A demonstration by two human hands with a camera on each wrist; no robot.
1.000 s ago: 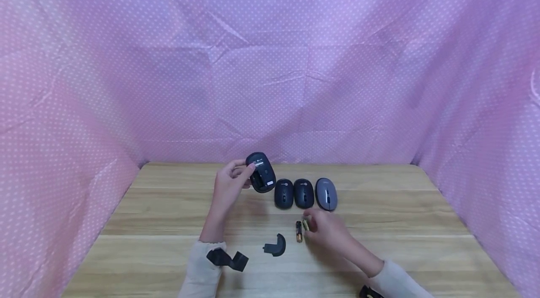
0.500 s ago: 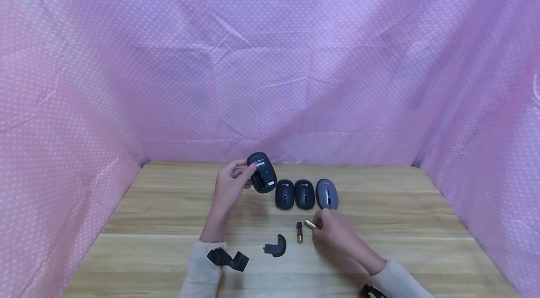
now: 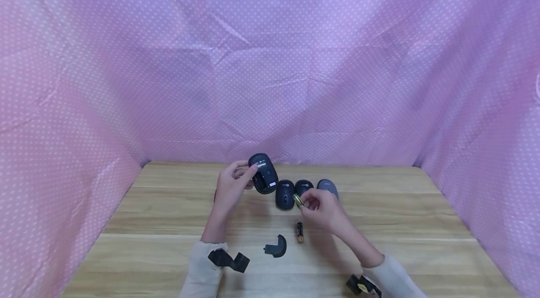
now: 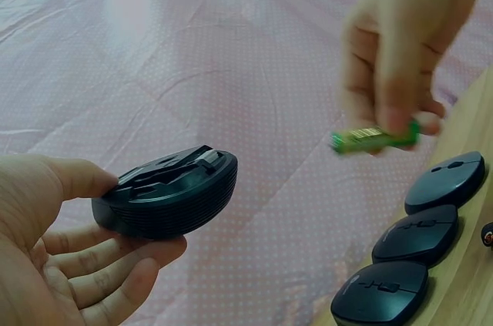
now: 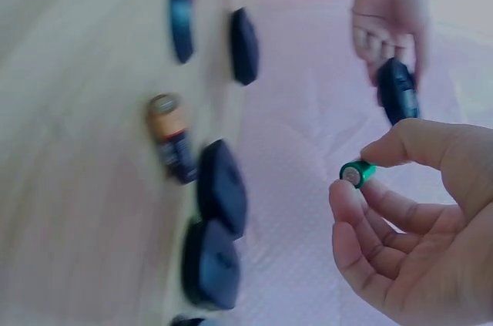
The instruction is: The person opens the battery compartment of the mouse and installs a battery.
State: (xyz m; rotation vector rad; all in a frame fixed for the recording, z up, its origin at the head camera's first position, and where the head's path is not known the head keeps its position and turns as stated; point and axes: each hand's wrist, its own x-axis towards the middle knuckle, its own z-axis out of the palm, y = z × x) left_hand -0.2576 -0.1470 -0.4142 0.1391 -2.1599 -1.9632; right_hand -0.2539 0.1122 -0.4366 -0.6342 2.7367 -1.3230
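Observation:
My left hand (image 3: 229, 188) grips a black computer mouse (image 3: 263, 174) above the table, thumb on its underside, fingers beneath. The mouse is belly up, with its battery compartment uncovered, as the left wrist view also shows. My right hand (image 3: 322, 209) pinches a green battery (image 4: 373, 139) between thumb and fingertips; one flat end (image 5: 351, 176) faces the right wrist camera. The battery is in the air, apart from the held mouse and to its right. A black-and-copper battery (image 3: 300, 233) lies on the table below the right hand. A dark curved battery cover (image 3: 276, 247) lies to its left.
Two black mice (image 3: 284, 194) (image 4: 416, 233) and a grey mouse (image 3: 327, 187) stand in a row on the wooden table (image 3: 168, 223), partly behind the right hand. Another dark object (image 5: 244, 47) shows in the right wrist view. A pink dotted cloth (image 3: 270, 78) hangs behind.
My right hand has picked the green battery up from beside the other battery and carried it up and left towards the held mouse. The left hand has hardly moved.

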